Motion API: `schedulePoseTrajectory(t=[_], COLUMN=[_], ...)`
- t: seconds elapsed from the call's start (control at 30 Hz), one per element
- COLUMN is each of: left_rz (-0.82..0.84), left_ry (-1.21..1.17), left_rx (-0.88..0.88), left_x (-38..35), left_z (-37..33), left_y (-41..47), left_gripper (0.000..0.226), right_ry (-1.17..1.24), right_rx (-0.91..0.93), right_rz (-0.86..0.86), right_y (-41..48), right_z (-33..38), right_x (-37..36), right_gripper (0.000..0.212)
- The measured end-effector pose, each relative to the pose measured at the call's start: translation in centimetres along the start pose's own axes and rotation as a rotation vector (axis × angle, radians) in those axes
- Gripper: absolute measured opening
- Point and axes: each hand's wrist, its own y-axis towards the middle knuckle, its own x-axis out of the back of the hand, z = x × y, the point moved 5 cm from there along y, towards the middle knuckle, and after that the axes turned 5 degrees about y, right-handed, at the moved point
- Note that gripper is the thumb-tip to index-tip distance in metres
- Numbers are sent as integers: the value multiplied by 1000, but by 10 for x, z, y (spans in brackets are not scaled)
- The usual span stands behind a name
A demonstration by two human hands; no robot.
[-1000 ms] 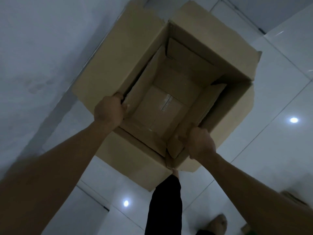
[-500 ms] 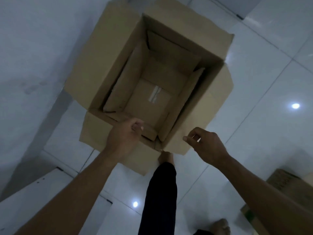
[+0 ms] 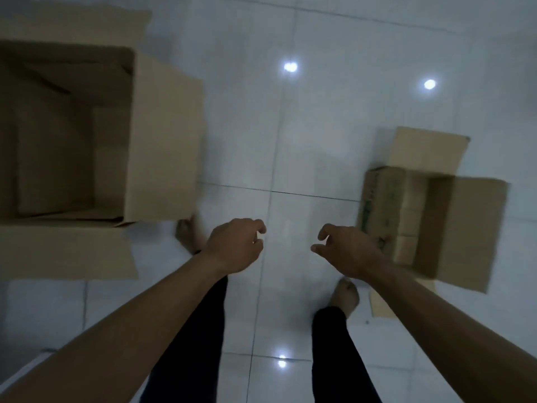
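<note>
Low in the frame, two dark legs [image 3: 191,344] stand on the white tiled floor [image 3: 305,146], with a bare foot [image 3: 345,298] just below the right wrist. Both forearms reach up from the bottom corners to mid-frame.

The left hand [image 3: 235,245] and right hand [image 3: 345,251] hang side by side over bare tile, fingers loosely curled, and neither holds anything. A second ago both gripped the near rim of the big box [image 3: 162,141]. They have since let go and drawn back, and the view has swung to the right.

The big box now stands at the left edge, set down upright with its flaps spread and nothing showing inside. Its near corner lies just beside the left hand but is not touched. The small box [image 3: 389,205] has come into view at the right, its flaps also open, with green print on its side. In the picture the right hand overlaps its lower left corner, and I cannot tell whether the two touch.

The big box looks finished with, and the hands are probably heading for the small one.

Farther up, ceiling lamps glint off the tiles.
</note>
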Motion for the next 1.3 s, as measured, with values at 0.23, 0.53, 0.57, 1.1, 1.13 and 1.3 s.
schedulePoseTrajectory(t=[0.23, 0.53, 0.57, 1.1, 1.13, 1.3], left_rz=[117, 92, 97, -142, -145, -329], left_ry=[191, -60, -121, -387, -402, -444], left_rx=[-166, 165, 237, 278, 268, 228], left_x=[-81, -156, -164, -202, -197, -147], left_z=[-156, -256, -259, -240, -239, -239], left_y=[48, 122, 128, 167, 164, 147], left_gripper=[33, 71, 77, 17, 18, 25], right_ry=[134, -3, -10, 473, 435, 376], right_rx=[-134, -244, -247, -438, -369, -154], right_rz=[-163, -278, -297, -406, -393, -471], right_y=[-58, -56, -52, -2, -2, -12], right_z=[-172, -339, -354, -453, -442, -376], right_x=[34, 68, 71, 45, 45, 64], right_gripper=[31, 46, 50, 71, 55, 25])
